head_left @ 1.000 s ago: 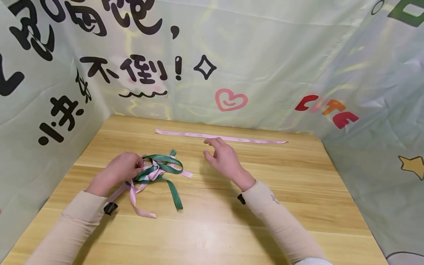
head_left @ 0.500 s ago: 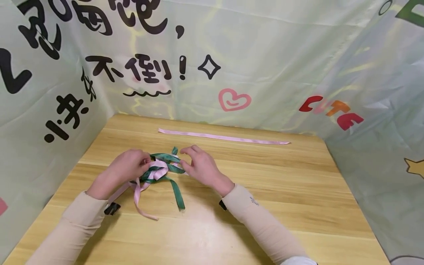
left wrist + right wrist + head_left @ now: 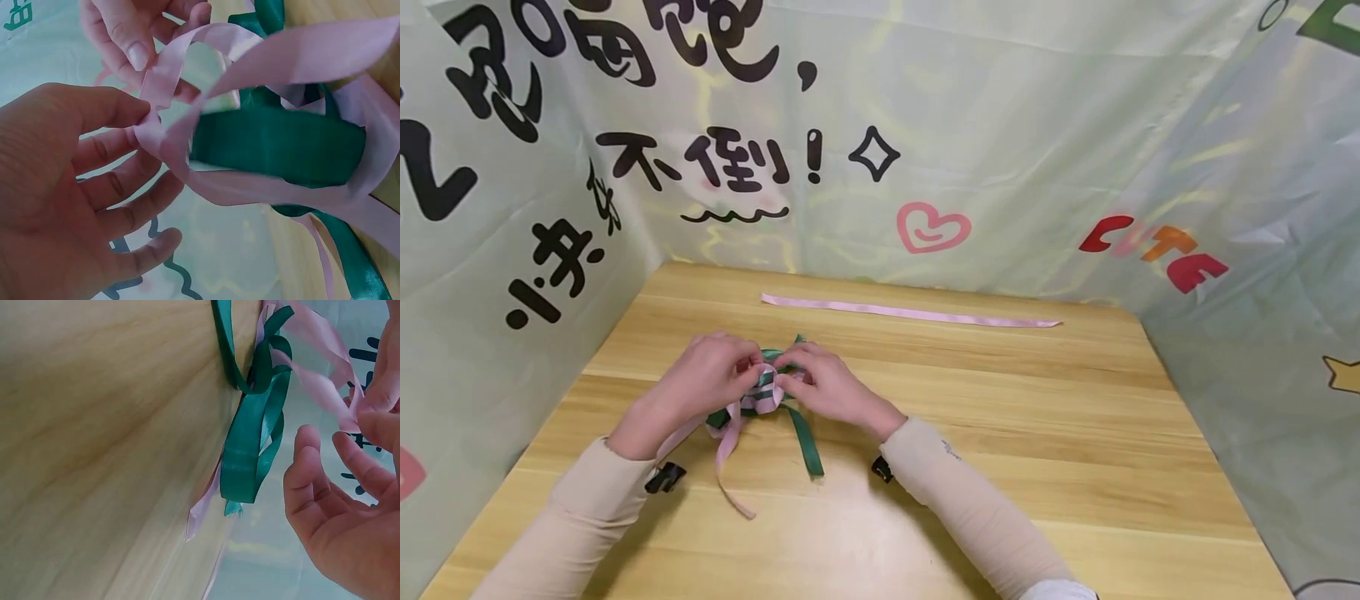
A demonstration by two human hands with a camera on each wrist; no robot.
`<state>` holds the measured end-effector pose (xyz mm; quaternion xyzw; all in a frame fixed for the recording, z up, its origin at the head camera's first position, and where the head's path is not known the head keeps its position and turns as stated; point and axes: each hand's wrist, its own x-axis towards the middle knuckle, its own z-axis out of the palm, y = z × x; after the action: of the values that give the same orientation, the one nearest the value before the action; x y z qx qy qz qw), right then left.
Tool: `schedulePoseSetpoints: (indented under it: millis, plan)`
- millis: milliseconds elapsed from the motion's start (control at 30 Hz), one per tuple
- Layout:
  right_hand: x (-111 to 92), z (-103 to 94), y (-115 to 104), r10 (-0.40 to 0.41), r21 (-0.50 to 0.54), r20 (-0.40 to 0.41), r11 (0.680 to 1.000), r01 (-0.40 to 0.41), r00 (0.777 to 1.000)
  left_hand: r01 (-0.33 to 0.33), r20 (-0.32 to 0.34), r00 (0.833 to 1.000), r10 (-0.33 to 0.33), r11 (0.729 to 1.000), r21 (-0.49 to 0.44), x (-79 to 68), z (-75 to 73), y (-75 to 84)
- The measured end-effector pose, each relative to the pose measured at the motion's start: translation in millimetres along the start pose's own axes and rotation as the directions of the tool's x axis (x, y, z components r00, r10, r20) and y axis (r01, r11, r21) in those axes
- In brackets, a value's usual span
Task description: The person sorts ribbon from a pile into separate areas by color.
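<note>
A tangle of pink ribbon [image 3: 294, 56] and green ribbon [image 3: 275, 147] lies left of the middle of the table. My left hand [image 3: 703, 379] pinches a pink loop between thumb and index finger, its other fingers spread in the left wrist view. From the other side my right hand [image 3: 831, 387] holds the same loop close to the left fingertips; its exact grip is partly hidden. Green loops hang beside the pink in the right wrist view. A loose green tail and a pink tail trail toward the front.
A separate pink ribbon [image 3: 910, 312] lies straight along the back of the wooden table [image 3: 1000, 467]. Printed cloth walls [image 3: 1000, 125] stand behind the table and at both sides.
My right hand has moved left from over the table to the tangle and taken hold of a pink loop. My left hand has shifted slightly right, raising part of the pink ribbon.
</note>
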<state>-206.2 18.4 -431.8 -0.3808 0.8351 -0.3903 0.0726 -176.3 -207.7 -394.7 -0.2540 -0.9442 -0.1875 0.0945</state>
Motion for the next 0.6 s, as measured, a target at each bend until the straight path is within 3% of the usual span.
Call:
schedulePoseSetpoints:
  millis: [133,367,600]
  plan:
    - [2.3,1.3,-0.2,0.011,0.043,-0.019,0.999,-0.010,1.000,-0.013,-0.043,0.999,0.012,1.000,-0.012,0.9,-1.5,1.8]
    - [1.3,2.5,-3.1,0.039,0.089,-0.025,0.995,-0.037,0.999,-0.035,-0.062,0.998,0.031,0.997,-0.066,1.9,0.0,1.7]
    - [-1.6,2.8,-5.4,0.059,0.145,0.019,0.987,-0.061,0.998,0.056,-0.014,0.998,-0.058,0.986,-0.157,1.2,-1.8,4.0]
